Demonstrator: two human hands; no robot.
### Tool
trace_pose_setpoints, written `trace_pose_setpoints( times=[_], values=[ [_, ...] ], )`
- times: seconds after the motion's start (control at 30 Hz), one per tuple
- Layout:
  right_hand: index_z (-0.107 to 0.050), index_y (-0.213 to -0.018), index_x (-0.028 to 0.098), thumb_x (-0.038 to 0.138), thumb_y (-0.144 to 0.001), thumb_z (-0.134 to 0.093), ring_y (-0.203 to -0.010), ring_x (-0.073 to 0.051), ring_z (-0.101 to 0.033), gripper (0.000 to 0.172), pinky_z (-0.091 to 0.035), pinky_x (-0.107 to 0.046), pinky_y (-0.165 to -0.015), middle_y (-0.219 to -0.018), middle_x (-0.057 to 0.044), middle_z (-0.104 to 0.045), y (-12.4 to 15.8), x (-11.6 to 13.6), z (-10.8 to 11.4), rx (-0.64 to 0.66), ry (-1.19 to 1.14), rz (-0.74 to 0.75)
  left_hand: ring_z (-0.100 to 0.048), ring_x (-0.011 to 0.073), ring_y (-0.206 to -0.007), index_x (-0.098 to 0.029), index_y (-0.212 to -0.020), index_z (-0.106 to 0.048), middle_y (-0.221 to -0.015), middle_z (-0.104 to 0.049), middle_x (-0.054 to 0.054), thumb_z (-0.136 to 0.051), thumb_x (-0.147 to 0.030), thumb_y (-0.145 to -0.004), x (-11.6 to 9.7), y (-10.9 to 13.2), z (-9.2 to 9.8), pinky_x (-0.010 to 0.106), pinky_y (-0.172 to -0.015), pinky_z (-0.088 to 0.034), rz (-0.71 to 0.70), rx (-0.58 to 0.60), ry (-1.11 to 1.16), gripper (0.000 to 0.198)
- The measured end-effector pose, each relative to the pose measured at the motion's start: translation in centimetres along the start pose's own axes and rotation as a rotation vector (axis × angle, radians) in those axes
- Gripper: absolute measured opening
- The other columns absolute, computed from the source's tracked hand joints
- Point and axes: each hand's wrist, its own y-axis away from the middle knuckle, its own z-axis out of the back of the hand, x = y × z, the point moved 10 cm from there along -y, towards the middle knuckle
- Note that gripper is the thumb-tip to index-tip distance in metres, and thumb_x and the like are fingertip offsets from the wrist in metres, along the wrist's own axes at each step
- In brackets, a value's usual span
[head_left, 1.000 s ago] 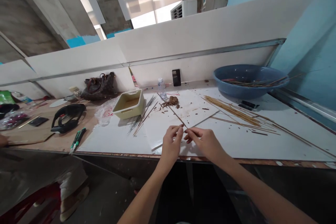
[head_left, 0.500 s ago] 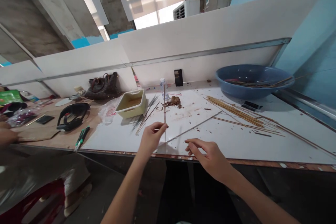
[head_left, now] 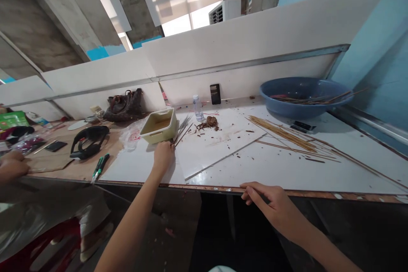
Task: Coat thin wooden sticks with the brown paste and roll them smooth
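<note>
White worktop (head_left: 255, 165) mid-frame, strewn with bark scraps. Left of centre: left hand (head_left: 163, 155) at near ends of thin sticks (head_left: 181, 129) beside cream tray (head_left: 159, 126), grip hidden behind knuckles. Lower right: right hand (head_left: 274, 206) slack, empty, on worktop's front edge. Probably best: pinch one stick lightly, without scattering the rest

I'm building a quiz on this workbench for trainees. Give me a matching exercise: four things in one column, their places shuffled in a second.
Things
1 blue round plastic basin
2 cream rectangular plastic tray
3 black phone
4 brown handbag

Places
a propped upright against the white back panel
b far right, holding thin sticks
c just beyond the left hand
d left of the tray, against the panel

Pairs: 1-b, 2-c, 3-a, 4-d
</note>
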Motion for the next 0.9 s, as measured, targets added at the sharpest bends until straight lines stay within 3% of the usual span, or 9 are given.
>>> trace_pose_setpoints(
  times=[0.2, 0.3, 0.47, 0.6, 0.7, 0.8, 0.9],
  values=[
    [-0.083, -0.107, 0.027, 0.066, -0.113, -0.050, -0.088, -0.022, -0.081, 0.051, -0.061, -0.028, -0.071, -0.099, -0.005, -0.084, 0.5, -0.8, 0.7, -0.020, 0.023, -0.013, -0.077, 0.0370, -0.107, -0.017, -0.104, -0.087, -0.108, -0.085, 0.020, -0.051, -0.032, -0.107, 0.3, 0.0, -0.3, 0.040, -0.087, -0.054, -0.007, 0.007, 0.014, 0.039],
    [-0.083, -0.114, 0.027, 0.065, -0.113, -0.051, -0.089, -0.022, -0.081, 0.050, -0.061, -0.028, -0.071, -0.101, -0.005, -0.085, 0.6, -1.5, 0.8, -0.019, 0.027, -0.022, -0.078, 0.0367, -0.107, -0.018, -0.108, -0.088, -0.110, -0.085, 0.019, -0.053, -0.030, -0.106, 0.3, 0.1, 0.1, 0.039, -0.086, -0.054, -0.003, 0.004, 0.012, 0.037],
    [-0.080, -0.130, 0.029, 0.060, -0.115, -0.052, -0.093, -0.020, -0.081, 0.044, -0.064, -0.029, -0.086, -0.102, -0.003, -0.085, 0.5, -1.6, 1.5, -0.058, 0.019, 0.038, -0.076, 0.0389, -0.113, -0.017, -0.114, -0.089, -0.113, -0.085, 0.020, -0.053, -0.025, -0.105, 1.7, 0.2, 2.0, 0.041, -0.089, -0.055, 0.034, -0.033, -0.024, 0.038],
    [-0.079, -0.132, 0.027, 0.055, -0.116, -0.052, -0.090, -0.019, -0.082, 0.042, -0.065, -0.027, -0.080, -0.101, -0.004, -0.086, -0.1, -0.4, 2.9, -0.083, 0.053, 0.122, -0.076, 0.0381, -0.111, -0.016, -0.114, -0.087, -0.112, -0.084, 0.019, -0.051, -0.030, -0.109, 1.3, 0.4, 4.1, 0.042, -0.091, -0.056, 0.023, -0.088, -0.073, 0.039],
    [-0.080, -0.130, 0.027, 0.051, -0.116, -0.053, -0.087, -0.019, -0.082, 0.038, -0.065, -0.027, -0.080, -0.097, -0.003, -0.086, -1.8, 2.5, 5.0, -0.140, 0.138, 0.289, -0.076, 0.0364, -0.104, -0.015, -0.105, -0.086, -0.105, -0.083, 0.020, -0.049, -0.025, -0.112, -3.2, 1.4, 4.5, 0.044, -0.092, -0.056, -0.060, -0.097, -0.127, 0.039],
    [-0.081, -0.125, 0.026, 0.048, -0.119, -0.045, -0.080, -0.018, -0.080, 0.042, -0.063, -0.030, -0.080, -0.089, -0.002, -0.084, -5.5, 5.5, 7.8, -0.220, 0.173, 0.480, -0.073, 0.0316, -0.105, -0.017, -0.100, -0.083, -0.104, -0.081, 0.017, -0.054, -0.014, -0.109, -13.1, 3.3, 3.5, 0.042, -0.096, -0.055, -0.407, -0.078, -0.079, 0.031],
    [-0.082, -0.114, 0.024, 0.058, -0.119, -0.039, -0.072, -0.019, -0.077, 0.055, -0.061, -0.033, -0.074, -0.081, -0.003, -0.081, -11.5, 6.3, 9.8, -0.266, 0.233, 0.572, -0.070, 0.0317, -0.109, -0.017, -0.103, -0.080, -0.104, -0.080, 0.015, -0.058, -0.014, -0.109, -21.6, 4.0, 3.3, 0.042, -0.093, -0.055, -0.644, -0.144, -0.015, 0.023]
  ],
)
